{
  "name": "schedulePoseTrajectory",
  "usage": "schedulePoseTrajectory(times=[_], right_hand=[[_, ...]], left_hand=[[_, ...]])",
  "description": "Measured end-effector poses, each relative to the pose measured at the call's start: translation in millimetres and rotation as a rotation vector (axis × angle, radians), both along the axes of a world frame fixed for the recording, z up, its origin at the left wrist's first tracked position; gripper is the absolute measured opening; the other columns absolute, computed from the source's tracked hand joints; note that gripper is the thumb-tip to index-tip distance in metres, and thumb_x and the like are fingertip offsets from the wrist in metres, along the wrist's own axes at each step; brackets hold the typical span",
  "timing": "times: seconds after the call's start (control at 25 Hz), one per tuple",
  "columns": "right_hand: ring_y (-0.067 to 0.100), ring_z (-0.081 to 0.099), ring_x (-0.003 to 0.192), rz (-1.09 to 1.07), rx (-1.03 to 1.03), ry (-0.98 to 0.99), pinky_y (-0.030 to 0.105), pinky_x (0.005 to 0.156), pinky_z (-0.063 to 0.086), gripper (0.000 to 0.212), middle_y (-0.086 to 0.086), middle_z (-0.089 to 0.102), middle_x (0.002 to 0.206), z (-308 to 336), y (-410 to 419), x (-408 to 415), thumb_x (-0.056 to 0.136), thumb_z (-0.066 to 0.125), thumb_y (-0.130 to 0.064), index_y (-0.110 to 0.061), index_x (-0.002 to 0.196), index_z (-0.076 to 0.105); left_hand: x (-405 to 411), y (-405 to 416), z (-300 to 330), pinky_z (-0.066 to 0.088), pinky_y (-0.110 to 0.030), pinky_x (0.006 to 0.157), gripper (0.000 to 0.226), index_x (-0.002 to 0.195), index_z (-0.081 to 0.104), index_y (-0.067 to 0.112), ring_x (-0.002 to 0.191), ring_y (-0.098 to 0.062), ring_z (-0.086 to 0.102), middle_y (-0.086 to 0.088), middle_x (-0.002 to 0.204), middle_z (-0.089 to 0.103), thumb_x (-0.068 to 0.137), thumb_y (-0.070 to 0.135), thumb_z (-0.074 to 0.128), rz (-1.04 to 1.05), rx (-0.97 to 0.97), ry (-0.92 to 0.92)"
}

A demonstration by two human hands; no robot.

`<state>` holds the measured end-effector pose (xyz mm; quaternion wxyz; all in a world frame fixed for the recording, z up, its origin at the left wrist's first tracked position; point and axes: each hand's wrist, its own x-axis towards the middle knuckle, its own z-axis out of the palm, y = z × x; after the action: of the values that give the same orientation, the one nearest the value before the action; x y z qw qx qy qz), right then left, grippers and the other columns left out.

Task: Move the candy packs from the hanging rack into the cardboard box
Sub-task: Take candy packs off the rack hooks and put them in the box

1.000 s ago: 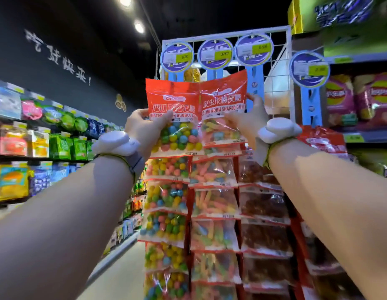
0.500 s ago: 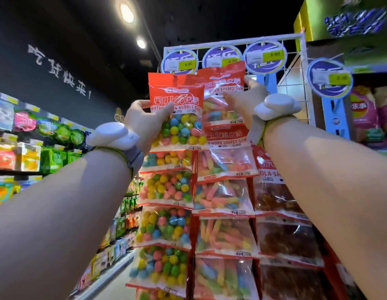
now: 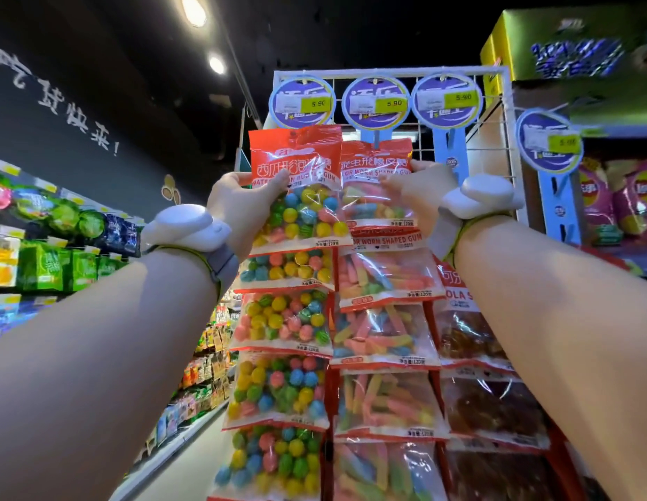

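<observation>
A white wire hanging rack (image 3: pixel 495 113) carries three columns of red-topped candy packs. My left hand (image 3: pixel 242 207) grips the top watermelon bubble gum pack (image 3: pixel 300 197), full of coloured balls, at its left edge. My right hand (image 3: pixel 419 197) grips the top worm-shaped gum pack (image 3: pixel 376 189) by its right side. Both packs are raised near the round blue price tags (image 3: pixel 375 102). More ball packs (image 3: pixel 282 320), worm packs (image 3: pixel 383 334) and brown cola candy packs (image 3: pixel 470 338) hang below. The cardboard box is out of view.
Shelves of green and blue snack bags (image 3: pixel 54 262) run along the left wall above an aisle floor (image 3: pixel 191 471). To the right stand chip bags (image 3: pixel 618 200), another blue price tag (image 3: pixel 548 142) and a yellow-green box (image 3: pixel 582 41) on top.
Both hands have lifted their packs higher, up to the price tags. The view has tilted upward, showing more ceiling and more of the lower packs.
</observation>
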<state>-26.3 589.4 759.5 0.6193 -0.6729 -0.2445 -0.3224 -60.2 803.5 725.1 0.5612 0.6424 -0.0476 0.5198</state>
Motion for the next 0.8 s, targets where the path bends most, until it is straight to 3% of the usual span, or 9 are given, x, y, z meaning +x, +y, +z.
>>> schedulePoseTrajectory(times=[0.08,0.16,0.24,0.4,0.48,0.56,0.64,0.68,0.8], right_hand=[[0.020,0.060,0.109,0.020,0.000,0.007,0.032,0.105,0.043,0.037,0.012,0.062,0.123,-5.3,-0.3,-2.7,0.090,0.062,-0.010,0.000,0.126,0.055],[0.020,0.060,0.110,-0.058,-0.032,-0.017,0.031,0.103,0.044,0.044,0.005,0.062,0.117,-11.6,-0.9,-6.4,0.089,0.065,-0.014,-0.005,0.130,0.053],[0.020,0.059,0.112,-0.126,-0.047,-0.051,0.029,0.101,0.045,0.051,0.006,0.061,0.124,-16.9,-1.9,-8.8,0.088,0.066,-0.020,-0.009,0.134,0.049],[0.017,0.058,0.110,-0.212,-0.052,-0.131,0.026,0.090,0.045,0.058,0.004,0.058,0.129,-22.7,-2.5,-3.4,0.086,0.068,-0.026,-0.015,0.137,0.045],[0.019,0.060,0.106,-0.232,-0.061,-0.150,0.026,0.082,0.047,0.058,0.002,0.058,0.129,-23.5,-2.7,-1.3,0.085,0.068,-0.029,-0.017,0.137,0.045],[0.018,0.062,0.103,-0.228,-0.076,-0.147,0.025,0.078,0.048,0.059,0.002,0.057,0.131,-23.6,-3.2,1.1,0.086,0.068,-0.030,-0.017,0.139,0.044],[0.013,0.058,0.095,-0.236,-0.088,-0.153,0.023,0.075,0.047,0.057,0.001,0.057,0.130,-22.4,-3.7,2.8,0.087,0.066,-0.029,-0.016,0.138,0.045],[0.012,0.055,0.090,-0.235,-0.090,-0.154,0.021,0.071,0.046,0.055,0.001,0.058,0.128,-22.6,-4.0,3.1,0.088,0.065,-0.028,-0.016,0.137,0.046],[0.012,0.054,0.085,-0.224,-0.087,-0.163,0.018,0.063,0.045,0.053,0.002,0.060,0.126,-22.2,-4.5,5.2,0.088,0.065,-0.027,-0.016,0.137,0.047]], left_hand=[[2.4,0.0,-0.7,0.059,-0.039,0.084,0.080,0.127,0.056,0.019,0.089,-0.017,0.071,0.002,0.104,0.070,0.064,0.065,0.076,0.023,-0.010,0.011],[3.9,-0.6,-0.3,0.057,-0.036,0.086,0.081,0.132,0.053,0.022,0.094,-0.015,0.067,0.005,0.108,0.065,0.065,0.063,0.076,0.071,0.002,0.001],[4.5,-3.7,2.6,0.057,-0.034,0.085,0.071,0.131,0.054,0.024,0.090,-0.013,0.066,0.006,0.103,0.063,0.070,0.054,0.078,0.065,0.014,-0.041],[5.0,-7.7,26.0,0.058,-0.029,0.079,0.039,0.107,0.065,0.027,0.073,-0.005,0.066,0.011,0.080,0.065,0.075,0.044,0.079,0.053,0.050,-0.114],[6.3,-6.4,39.4,0.059,-0.030,0.080,0.036,0.099,0.065,0.022,0.076,-0.010,0.070,0.008,0.084,0.069,0.075,0.045,0.079,0.059,0.044,-0.106],[10.2,-4.9,48.0,0.060,-0.025,0.070,0.051,0.112,0.066,0.015,0.072,-0.009,0.072,0.004,0.091,0.073,0.075,0.047,0.078,0.059,0.033,-0.079],[13.9,-5.9,55.2,0.054,-0.015,0.050,0.038,0.103,0.063,0.015,0.053,0.001,0.066,0.007,0.079,0.068,0.080,0.042,0.076,0.026,0.033,-0.063],[15.0,-6.7,57.7,0.053,-0.016,0.049,0.035,0.104,0.063,0.018,0.052,0.000,0.066,0.008,0.076,0.066,0.081,0.041,0.075,0.026,0.030,-0.043],[13.5,-9.1,62.3,0.059,-0.034,0.081,0.043,0.105,0.067,0.015,0.082,-0.016,0.071,0.000,0.092,0.071,0.078,0.048,0.075,0.095,0.039,0.011]])
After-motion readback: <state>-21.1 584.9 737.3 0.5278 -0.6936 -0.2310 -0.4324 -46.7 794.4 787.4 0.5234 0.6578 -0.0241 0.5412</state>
